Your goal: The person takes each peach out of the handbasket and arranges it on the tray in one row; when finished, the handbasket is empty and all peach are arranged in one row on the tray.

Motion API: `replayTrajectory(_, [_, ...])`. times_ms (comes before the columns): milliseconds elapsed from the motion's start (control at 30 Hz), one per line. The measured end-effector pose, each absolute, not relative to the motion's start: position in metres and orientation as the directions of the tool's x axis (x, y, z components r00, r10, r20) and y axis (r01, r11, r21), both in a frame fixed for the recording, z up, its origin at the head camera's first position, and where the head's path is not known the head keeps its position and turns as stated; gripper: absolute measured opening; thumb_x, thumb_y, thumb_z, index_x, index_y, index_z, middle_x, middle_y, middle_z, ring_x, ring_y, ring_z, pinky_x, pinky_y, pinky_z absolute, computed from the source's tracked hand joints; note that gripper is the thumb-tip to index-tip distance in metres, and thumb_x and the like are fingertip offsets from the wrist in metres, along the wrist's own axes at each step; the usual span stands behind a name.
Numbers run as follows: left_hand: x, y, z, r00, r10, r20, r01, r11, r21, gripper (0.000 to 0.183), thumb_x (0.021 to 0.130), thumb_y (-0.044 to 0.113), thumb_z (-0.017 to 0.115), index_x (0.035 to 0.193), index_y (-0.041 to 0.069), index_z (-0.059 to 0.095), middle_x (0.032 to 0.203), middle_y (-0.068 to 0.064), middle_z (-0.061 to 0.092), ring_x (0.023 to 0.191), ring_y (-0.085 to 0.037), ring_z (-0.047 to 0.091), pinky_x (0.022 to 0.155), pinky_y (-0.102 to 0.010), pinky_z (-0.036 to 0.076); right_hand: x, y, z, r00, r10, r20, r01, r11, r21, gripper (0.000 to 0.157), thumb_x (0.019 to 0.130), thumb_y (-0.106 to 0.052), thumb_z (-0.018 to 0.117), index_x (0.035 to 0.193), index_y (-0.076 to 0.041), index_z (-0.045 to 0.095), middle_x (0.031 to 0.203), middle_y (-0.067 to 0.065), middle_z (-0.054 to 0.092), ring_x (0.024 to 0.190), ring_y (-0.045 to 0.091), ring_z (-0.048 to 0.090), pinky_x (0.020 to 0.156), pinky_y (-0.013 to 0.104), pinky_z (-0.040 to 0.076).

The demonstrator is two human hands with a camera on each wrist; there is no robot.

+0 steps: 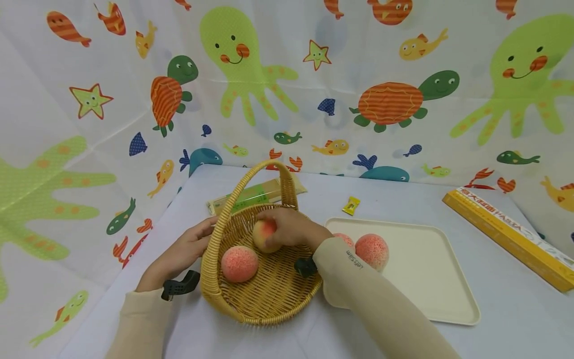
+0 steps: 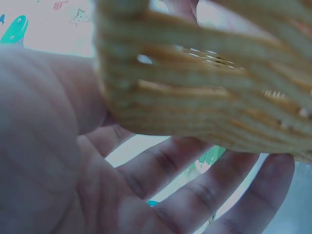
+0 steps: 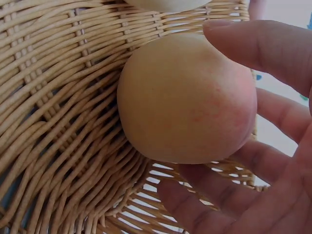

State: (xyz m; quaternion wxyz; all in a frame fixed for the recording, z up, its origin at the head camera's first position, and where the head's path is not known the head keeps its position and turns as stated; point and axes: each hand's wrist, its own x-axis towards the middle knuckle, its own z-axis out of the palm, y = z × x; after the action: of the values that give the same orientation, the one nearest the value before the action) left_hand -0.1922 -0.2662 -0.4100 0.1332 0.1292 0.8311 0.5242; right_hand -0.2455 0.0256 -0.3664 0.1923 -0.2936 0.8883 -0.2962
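My right hand [image 1: 290,227] reaches into a wicker basket [image 1: 273,294] with a tall arched handle and holds a yellow and pink peach [image 3: 185,102]. The thumb lies along the upper side of the peach, and the other fingers curve around its far and lower sides. Another peach [image 1: 239,264], speckled pink, sits in the basket nearer the left. My left hand [image 1: 190,247] is against the outside of the basket's left wall. Seen from the left wrist, its fingers [image 2: 195,195] are spread and fairly straight under the wicker; the thumb is partly hidden.
Right of the basket, a cream tray [image 1: 421,269] bears two pink peaches [image 1: 372,251], one partly behind the right sleeve. A small yellow packet [image 1: 352,205] lies behind the tray. A long flat package [image 1: 260,194] lies behind the basket, and a long yellow box [image 1: 506,234] at far right.
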Motion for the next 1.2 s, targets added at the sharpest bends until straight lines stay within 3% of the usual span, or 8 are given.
replayTrajectory(300, [-0.192,-0.266,-0.41,-0.929,0.361,-0.078,0.085,0.414,0.906,0.054,0.113,0.032,0.048,0.163,0.015,0.036,0.15,-0.025,0.052,0.13,-0.04,0.058,0.095,-0.041,0.054,-0.242,0.028,-0.368,-0.741,-0.631,-0.231,-0.377,0.675,-0.634,0.072,0.08,-0.018,0.089,0.146,-0.02,0.059,0.136,0.003,0.063,0.113,0.021,0.06,0.097,0.038,0.05])
replayTrajectory(667, [-0.192,-0.266,-0.411,-0.928,0.363,-0.082,0.08,0.409,0.909,0.054,0.113,0.031,0.047,0.163,0.015,0.035,0.152,-0.025,0.051,0.132,-0.041,0.056,0.096,-0.042,0.054,-0.237,0.037,-0.366,-0.758,-0.617,-0.21,-0.397,0.693,-0.602,0.067,0.078,-0.022,0.088,0.14,-0.021,0.063,0.13,0.002,0.066,0.112,0.02,0.06,0.096,0.037,0.051])
replayTrajectory(967, [-0.191,-0.267,-0.41,-0.931,0.356,-0.084,0.078,0.418,0.905,0.055,0.113,0.032,0.048,0.163,0.015,0.034,0.153,-0.025,0.05,0.135,-0.043,0.054,0.099,-0.047,0.053,-0.234,0.039,-0.367,-0.721,-0.635,-0.278,-0.341,0.674,-0.655,0.076,0.077,-0.02,0.091,0.145,-0.018,0.059,0.128,0.0,0.064,0.11,0.019,0.059,0.096,0.038,0.05])
replayTrajectory(1200, [-0.192,-0.267,-0.411,-0.925,0.374,-0.065,0.094,0.392,0.915,0.054,0.113,0.029,0.048,0.163,0.013,0.034,0.151,-0.026,0.051,0.133,-0.044,0.055,0.094,-0.037,0.055,-0.232,0.047,-0.364,-0.737,-0.628,-0.248,-0.365,0.68,-0.636,0.067,0.075,-0.023,0.091,0.137,-0.023,0.064,0.121,-0.005,0.065,0.106,0.015,0.06,0.093,0.035,0.051])
